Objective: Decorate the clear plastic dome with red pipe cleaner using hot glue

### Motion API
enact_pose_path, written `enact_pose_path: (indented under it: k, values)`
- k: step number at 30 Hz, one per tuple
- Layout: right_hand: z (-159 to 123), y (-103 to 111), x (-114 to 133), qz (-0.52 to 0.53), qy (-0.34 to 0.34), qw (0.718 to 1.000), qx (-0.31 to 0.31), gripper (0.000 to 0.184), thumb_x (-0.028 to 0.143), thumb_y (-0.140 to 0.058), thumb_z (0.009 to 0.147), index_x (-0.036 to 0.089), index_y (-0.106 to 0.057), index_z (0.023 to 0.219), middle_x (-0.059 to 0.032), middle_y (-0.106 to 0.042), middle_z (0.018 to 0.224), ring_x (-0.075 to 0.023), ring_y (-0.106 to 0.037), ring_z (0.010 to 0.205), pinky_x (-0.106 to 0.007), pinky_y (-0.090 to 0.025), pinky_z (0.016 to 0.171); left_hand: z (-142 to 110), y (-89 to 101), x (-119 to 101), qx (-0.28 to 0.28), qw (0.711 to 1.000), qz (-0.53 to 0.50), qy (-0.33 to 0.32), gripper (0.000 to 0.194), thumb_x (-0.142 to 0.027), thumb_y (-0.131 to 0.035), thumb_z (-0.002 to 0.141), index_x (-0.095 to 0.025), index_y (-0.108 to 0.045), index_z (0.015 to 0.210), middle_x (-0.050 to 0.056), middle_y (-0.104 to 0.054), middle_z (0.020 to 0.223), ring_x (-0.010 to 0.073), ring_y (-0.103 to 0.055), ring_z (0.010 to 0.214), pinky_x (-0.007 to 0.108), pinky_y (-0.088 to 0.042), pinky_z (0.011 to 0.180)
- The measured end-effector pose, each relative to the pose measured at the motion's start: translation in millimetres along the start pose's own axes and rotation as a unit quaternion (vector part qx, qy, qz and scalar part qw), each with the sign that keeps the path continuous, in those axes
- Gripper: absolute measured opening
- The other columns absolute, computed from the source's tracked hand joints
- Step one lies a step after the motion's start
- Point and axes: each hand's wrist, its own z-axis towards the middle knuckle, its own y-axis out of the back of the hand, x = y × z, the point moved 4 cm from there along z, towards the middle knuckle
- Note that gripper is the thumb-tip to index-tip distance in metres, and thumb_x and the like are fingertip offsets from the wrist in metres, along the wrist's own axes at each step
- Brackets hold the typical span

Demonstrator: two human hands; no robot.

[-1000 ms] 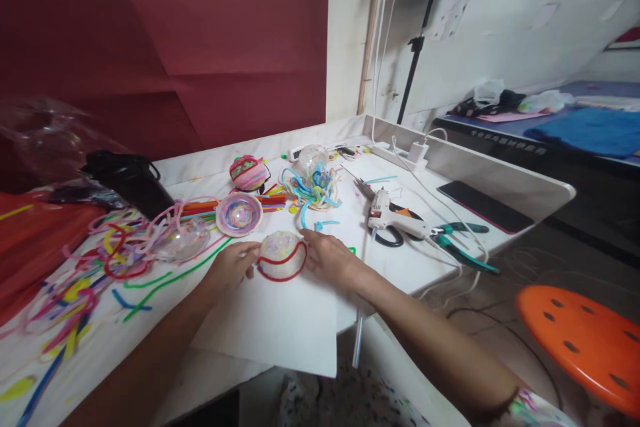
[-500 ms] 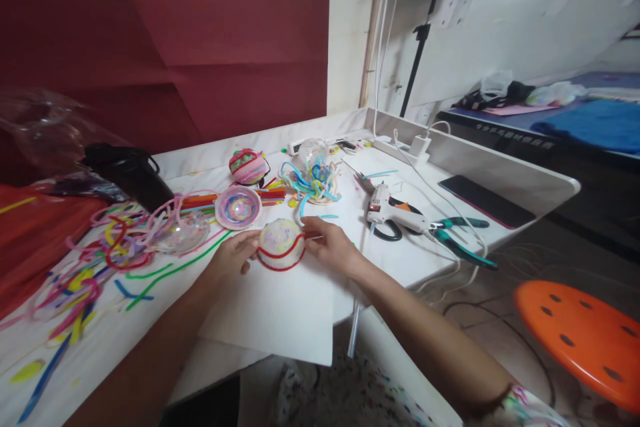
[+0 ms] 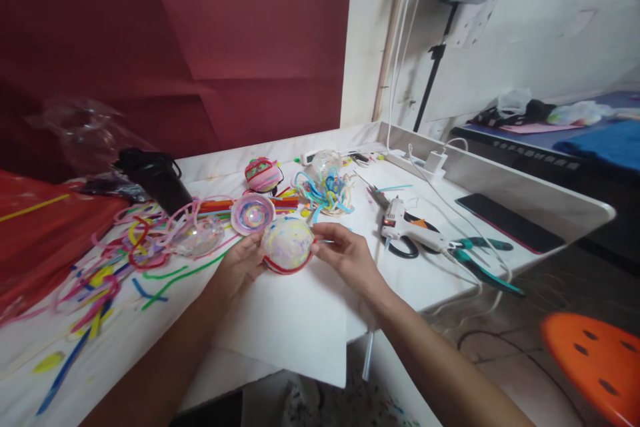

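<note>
Between my hands is a pale round dome (image 3: 288,242), whitish with purple, yellow and blue patches. A red pipe cleaner (image 3: 284,270) runs along its lower rim. My left hand (image 3: 242,261) grips the dome's left edge. Thumb and fingers of my right hand (image 3: 345,252) close on its right edge, where one end of the red strip seems to sit. A sheet of white paper (image 3: 295,333) lies beneath. Just behind is a round pink dish with coloured rings (image 3: 253,215), and beyond it a pink and red striped ball (image 3: 263,175).
Colourful pipe cleaners (image 3: 107,280) and a clear plastic half-shell (image 3: 200,237) litter the left side. At right lie a glue gun (image 3: 413,227), black-handled scissors (image 3: 403,247), green-handled pliers (image 3: 487,270) and a phone (image 3: 510,221). An orange stool (image 3: 595,360) stands beyond the table edge.
The dome has tilted so more of its rounded top faces me, and the red pipe cleaner now shows only along the lower rim. The whole view has shifted slightly.
</note>
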Motion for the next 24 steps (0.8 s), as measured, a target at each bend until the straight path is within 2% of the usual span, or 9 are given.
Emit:
enact_pose_path:
  k: [4, 7, 12, 16, 17, 19, 24]
  values:
    - [-5.8, 1.0, 0.5, 0.036, -0.029, 0.999, -0.005, 0.048, 0.042, -0.088, 0.063, 0.021, -0.072, 0.102, -0.0067, -0.074, 0.095, -0.0226, -0.070, 0.086, -0.040, -0.060, 0.081, -10.4, -12.7, -5.6, 0.041, 0.998, -0.052, 0.014, 0.057, -0.040, -0.088, 0.068, -0.018, -0.068, 0.116, 0.013, -0.074, 0.118, 0.0283, -0.070, 0.106, 0.033, -0.056, 0.084]
    - [-10.8, 1.8, -0.2, 0.049, -0.043, 0.998, 0.000, 0.050, 0.043, -0.090, 0.060, 0.021, -0.072, 0.102, -0.0063, -0.074, 0.092, -0.0238, -0.070, 0.088, -0.040, -0.060, 0.081, -15.6, -17.4, -8.6, 0.051, 0.996, -0.076, 0.020, 0.057, -0.038, -0.088, 0.069, -0.018, -0.067, 0.118, 0.013, -0.073, 0.122, 0.0293, -0.069, 0.110, 0.035, -0.056, 0.088]
    - [0.4, 6.8, 10.9, -0.026, -0.021, 0.999, 0.037, 0.040, 0.047, -0.084, 0.069, 0.020, -0.074, 0.099, -0.0082, -0.076, 0.096, -0.0245, -0.071, 0.090, -0.039, -0.059, 0.079, -15.8, -16.9, -10.0, 0.053, 0.995, -0.088, 0.018, 0.048, -0.039, -0.082, 0.077, -0.020, -0.069, 0.119, 0.012, -0.071, 0.128, 0.0320, -0.063, 0.121, 0.038, -0.055, 0.094]
    - [45.9, 1.7, 34.8, -0.126, 0.068, 0.988, 0.052, 0.030, 0.041, -0.072, 0.082, 0.019, -0.074, 0.102, -0.0101, -0.076, 0.105, -0.0244, -0.072, 0.093, -0.039, -0.059, 0.081, -10.4, -12.0, -4.1, 0.048, 0.994, -0.096, 0.028, 0.038, -0.039, -0.079, 0.079, -0.023, -0.074, 0.114, 0.009, -0.074, 0.124, 0.0325, -0.064, 0.122, 0.039, -0.054, 0.096]
    - [61.5, -3.5, 41.4, -0.168, 0.097, 0.980, 0.055, 0.026, 0.036, -0.069, 0.085, 0.018, -0.073, 0.104, -0.0103, -0.076, 0.107, -0.0240, -0.072, 0.095, -0.039, -0.059, 0.081, -9.0, -10.8, -1.1, 0.050, 0.993, -0.098, 0.037, 0.035, -0.039, -0.079, 0.079, -0.024, -0.075, 0.111, 0.008, -0.075, 0.121, 0.0325, -0.065, 0.120, 0.040, -0.054, 0.097]
    - [95.3, -20.0, 50.6, -0.301, 0.133, 0.941, 0.072, 0.023, 0.026, -0.064, 0.090, 0.019, -0.071, 0.110, -0.0097, -0.075, 0.113, -0.0220, -0.072, 0.100, -0.037, -0.059, 0.086, -6.7, -8.2, 5.5, 0.047, 0.992, -0.100, 0.054, 0.033, -0.038, -0.081, 0.077, -0.026, -0.077, 0.107, 0.008, -0.077, 0.116, 0.0332, -0.066, 0.118, 0.041, -0.054, 0.097]
    - [179.0, -67.9, 52.1, -0.408, 0.119, 0.899, 0.108, 0.031, 0.018, -0.071, 0.087, 0.018, -0.068, 0.118, -0.0107, -0.071, 0.124, -0.0245, -0.066, 0.116, -0.039, -0.052, 0.100, -3.3, -1.5, 19.2, 0.028, 0.989, -0.115, 0.083, 0.030, -0.039, -0.086, 0.070, -0.026, -0.080, 0.097, 0.008, -0.078, 0.114, 0.0326, -0.066, 0.118, 0.040, -0.051, 0.100]
